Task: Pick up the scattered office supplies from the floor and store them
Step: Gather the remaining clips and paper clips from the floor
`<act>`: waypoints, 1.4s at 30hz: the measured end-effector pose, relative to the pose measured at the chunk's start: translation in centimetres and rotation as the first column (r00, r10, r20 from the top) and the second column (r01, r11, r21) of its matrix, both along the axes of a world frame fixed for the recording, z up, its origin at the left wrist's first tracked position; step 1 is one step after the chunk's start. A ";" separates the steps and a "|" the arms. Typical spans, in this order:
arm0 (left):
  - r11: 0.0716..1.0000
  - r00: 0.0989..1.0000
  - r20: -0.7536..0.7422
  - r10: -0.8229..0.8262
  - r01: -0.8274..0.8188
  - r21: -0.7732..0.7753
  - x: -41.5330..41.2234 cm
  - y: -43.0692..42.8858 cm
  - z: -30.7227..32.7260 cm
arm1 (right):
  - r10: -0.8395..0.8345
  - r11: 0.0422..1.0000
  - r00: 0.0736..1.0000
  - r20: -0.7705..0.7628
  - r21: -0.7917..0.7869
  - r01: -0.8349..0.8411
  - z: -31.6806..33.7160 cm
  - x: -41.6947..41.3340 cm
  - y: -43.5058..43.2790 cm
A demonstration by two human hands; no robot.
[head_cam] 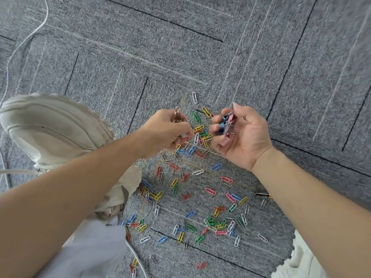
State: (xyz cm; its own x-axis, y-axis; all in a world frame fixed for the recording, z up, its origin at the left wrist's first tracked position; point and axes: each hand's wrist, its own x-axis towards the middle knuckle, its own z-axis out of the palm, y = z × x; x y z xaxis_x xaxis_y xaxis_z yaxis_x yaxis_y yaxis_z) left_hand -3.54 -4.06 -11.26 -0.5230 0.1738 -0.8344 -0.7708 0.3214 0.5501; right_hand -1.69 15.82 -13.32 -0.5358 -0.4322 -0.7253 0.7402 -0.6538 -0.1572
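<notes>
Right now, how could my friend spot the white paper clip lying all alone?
Find the big beige shoe on the grey carpet, then the left hand and right hand beside it. Just beyond the gap between them lies the white wire paper clip, alone, touching no other clip.

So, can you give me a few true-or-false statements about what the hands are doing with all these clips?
1. The right hand holds a bunch of binder clips. True.
2. The floor is bare wood. False: it is grey carpet.
3. Many coloured paper clips lie scattered on the carpet. True.
4. The left hand is flat and empty. False: its fingers pinch a metal clip.
5. A pale shoe shows beside the left hand. True.
</notes>
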 end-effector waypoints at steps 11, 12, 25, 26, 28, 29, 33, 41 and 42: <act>0.922 0.913 -0.291 -0.286 0.178 -0.344 0.3 -0.3 -0.9 | 0.768 0.362 0.609 -0.200 0.919 -0.154 -0.2 -0.4 0.3; 0.902 0.893 -0.317 -0.320 0.186 -0.389 0.3 -0.3 -0.9 | 0.814 0.303 0.552 -0.184 0.944 -0.132 0.1 -0.5 0.5; 0.845 0.607 -0.641 -0.471 0.099 -0.526 -0.9 2.0 14.7 | 0.979 0.056 0.197 -0.058 0.998 0.016 19.3 -3.1 4.5; 0.852 0.602 -0.664 -0.443 0.052 -0.521 -0.7 2.3 17.4 | 0.979 0.062 0.193 -0.066 0.998 0.029 22.5 -2.9 4.7; 0.871 0.611 -0.706 -0.359 -0.053 -0.489 -0.1 2.8 23.5 | 0.973 0.081 0.212 -0.095 0.994 0.073 28.9 -1.9 5.2; 0.885 0.616 -0.720 -0.321 -0.077 -0.460 0.6 3.1 26.8 | 0.970 0.085 0.221 -0.104 0.992 0.095 32.2 -1.2 5.4; 0.869 0.576 -0.757 -0.309 -0.153 -0.471 5.2 2.3 40.0 | 0.981 0.030 0.181 -0.068 0.978 0.207 45.2 2.4 3.4; 0.782 0.316 -0.861 -0.398 -0.375 -0.499 20.5 -3.8 62.8 | 0.999 0.049 -0.036 -0.036 0.852 0.521 67.0 13.1 -6.3; 0.778 0.289 -0.869 -0.401 -0.393 -0.490 22.3 -4.6 65.2 | 0.997 0.072 -0.045 -0.057 0.843 0.533 68.7 14.4 -7.4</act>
State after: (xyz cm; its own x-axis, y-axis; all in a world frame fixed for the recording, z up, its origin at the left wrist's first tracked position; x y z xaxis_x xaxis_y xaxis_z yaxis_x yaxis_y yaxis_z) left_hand 18.77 -8.63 53.90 -0.9478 -0.0585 0.3134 0.1309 0.8249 0.5499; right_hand 12.72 8.45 55.41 -0.8193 -0.5709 0.0542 -0.5145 0.6901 -0.5090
